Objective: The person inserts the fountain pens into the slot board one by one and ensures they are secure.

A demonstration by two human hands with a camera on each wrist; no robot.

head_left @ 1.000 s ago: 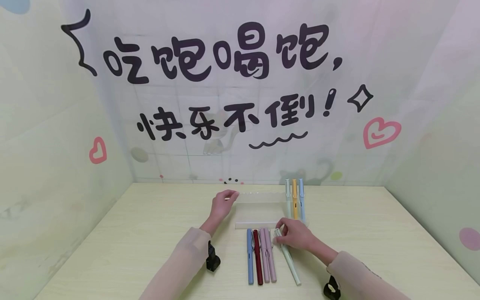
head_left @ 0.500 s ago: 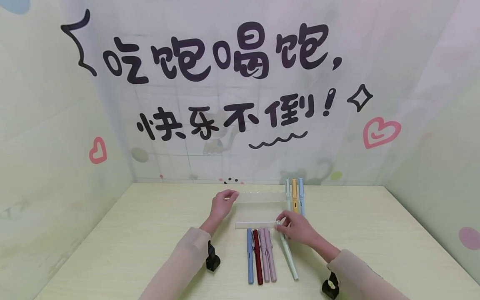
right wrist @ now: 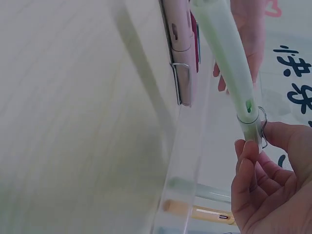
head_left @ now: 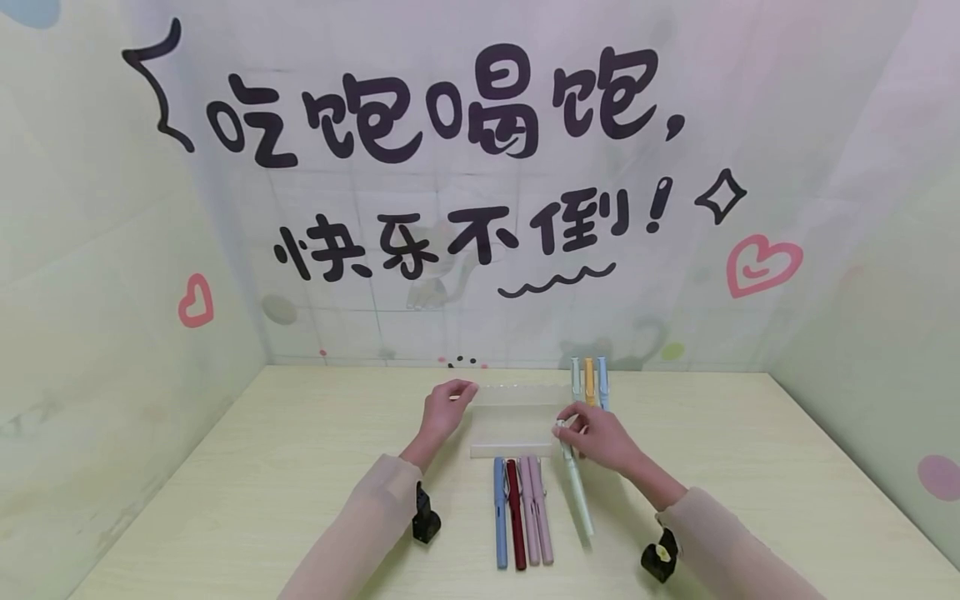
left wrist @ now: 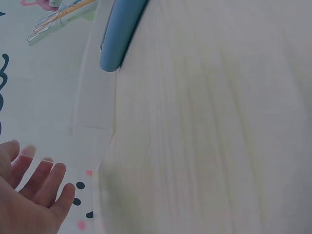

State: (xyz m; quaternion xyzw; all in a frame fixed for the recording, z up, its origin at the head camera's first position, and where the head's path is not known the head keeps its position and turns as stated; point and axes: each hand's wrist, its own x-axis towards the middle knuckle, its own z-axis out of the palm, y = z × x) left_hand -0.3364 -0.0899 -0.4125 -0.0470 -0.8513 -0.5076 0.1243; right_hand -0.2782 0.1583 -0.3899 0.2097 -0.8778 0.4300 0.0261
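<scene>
Right hand (head_left: 600, 437) pinches pale green pen (head_left: 578, 493), probably light, stiff, by cap (right wrist: 251, 130); left hand (head_left: 444, 408) holds clear rack (head_left: 510, 451) at its right

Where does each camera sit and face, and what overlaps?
Head: on the head, facing forward and down at the left hand and right hand; beige fabric sleeves show.
Left wrist: on that wrist, facing a slim blue pen; left hand at lower left.
Right wrist: on that wrist, facing the right hand pinching a slim pale-green pen; left hand beyond.
Shared: head and right wrist show that pen.
</scene>
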